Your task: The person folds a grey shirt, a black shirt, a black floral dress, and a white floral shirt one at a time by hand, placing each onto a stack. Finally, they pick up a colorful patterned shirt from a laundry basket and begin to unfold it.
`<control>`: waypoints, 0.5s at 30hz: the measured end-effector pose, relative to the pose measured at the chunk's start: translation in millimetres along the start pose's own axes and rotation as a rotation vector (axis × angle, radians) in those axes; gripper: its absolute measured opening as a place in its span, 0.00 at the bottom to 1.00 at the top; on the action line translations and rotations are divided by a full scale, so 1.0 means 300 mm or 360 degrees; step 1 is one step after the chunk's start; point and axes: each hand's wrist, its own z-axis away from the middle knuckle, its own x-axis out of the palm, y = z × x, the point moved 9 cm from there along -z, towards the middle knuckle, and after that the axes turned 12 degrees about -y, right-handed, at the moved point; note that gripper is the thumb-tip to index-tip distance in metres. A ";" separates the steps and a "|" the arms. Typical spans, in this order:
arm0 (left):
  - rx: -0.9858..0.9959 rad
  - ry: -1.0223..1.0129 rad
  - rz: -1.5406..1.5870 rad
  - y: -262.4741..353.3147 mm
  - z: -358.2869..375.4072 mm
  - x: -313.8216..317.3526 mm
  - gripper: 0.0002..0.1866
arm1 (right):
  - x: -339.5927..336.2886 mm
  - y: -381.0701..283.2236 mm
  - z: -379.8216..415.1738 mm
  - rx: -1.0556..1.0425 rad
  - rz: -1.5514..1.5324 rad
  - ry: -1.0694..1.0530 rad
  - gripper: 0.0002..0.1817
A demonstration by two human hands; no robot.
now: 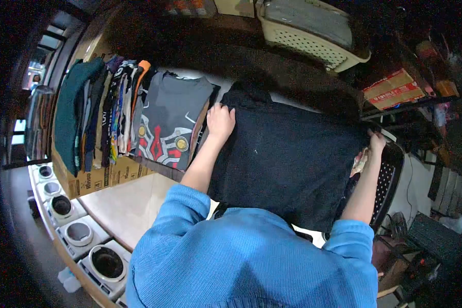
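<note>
A black cloth garment [287,154], seemingly a shirt, is spread wide in front of my body. My left hand [221,122] grips its left edge, fingers curled over the fabric. At the upper right corner, my right hand [377,141] is closed on the opposite edge. A small pale mark shows near the garment's middle, and its lower part hangs down by my blue sweater [256,256]. Just left of my left hand lies a grey T-shirt [182,102] with a red, silver and yellow print.
Several garments [100,113] stand in a row on a cardboard box [120,174] to the left. A cream perforated basket [313,46] is at the back. A dark perforated basket [385,190] sits at the right, below a red and tan box [395,91]. White round-holed units [108,263] line the lower left.
</note>
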 end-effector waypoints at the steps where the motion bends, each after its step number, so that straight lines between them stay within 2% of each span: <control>1: -0.0023 -0.0065 -0.0001 0.009 -0.031 -0.008 0.26 | 0.038 0.049 -0.022 -0.0074 -0.0336 -0.0135 0.16; 2: -0.0076 0.0048 0.0123 0.007 -0.060 -0.028 0.28 | 0.068 0.065 -0.041 -0.0155 -0.0669 -0.0270 0.17; 4: -0.0189 0.0268 0.0367 -0.015 -0.103 -0.042 0.34 | 0.090 0.037 -0.023 0.0014 -0.0435 -0.0396 0.23; 5: -0.0217 0.0255 0.0602 -0.032 -0.137 -0.023 0.44 | 0.109 0.017 0.001 0.0103 -0.0325 -0.0457 0.27; 6: -0.0319 0.0033 0.0682 -0.070 -0.219 0.049 0.45 | 0.138 -0.036 0.047 0.0182 -0.0084 -0.0587 0.30; 8: -0.0219 -0.0482 0.1082 -0.136 -0.385 0.258 0.43 | 0.166 -0.136 0.157 0.0345 0.0404 -0.0832 0.36; 9: -0.0253 -0.0827 0.1296 -0.081 -0.363 0.261 0.37 | 0.187 -0.153 0.162 0.0073 0.0435 -0.0895 0.45; 10: -0.0152 -0.0751 0.1390 0.045 -0.246 0.070 0.30 | 0.261 -0.012 -0.014 -0.0628 0.0860 -0.0849 0.43; 12: -0.0046 -0.0933 0.2076 0.058 -0.235 0.056 0.30 | 0.219 -0.082 0.074 -0.0390 0.0888 -0.0872 0.38; 14: 0.0063 -0.0648 0.1823 0.089 -0.110 -0.219 0.25 | 0.109 -0.179 0.132 -0.0324 0.0480 -0.0806 0.32; 15: 0.0168 -0.0542 0.1685 0.061 -0.099 -0.304 0.26 | 0.053 -0.206 0.141 -0.0045 0.0419 -0.0987 0.36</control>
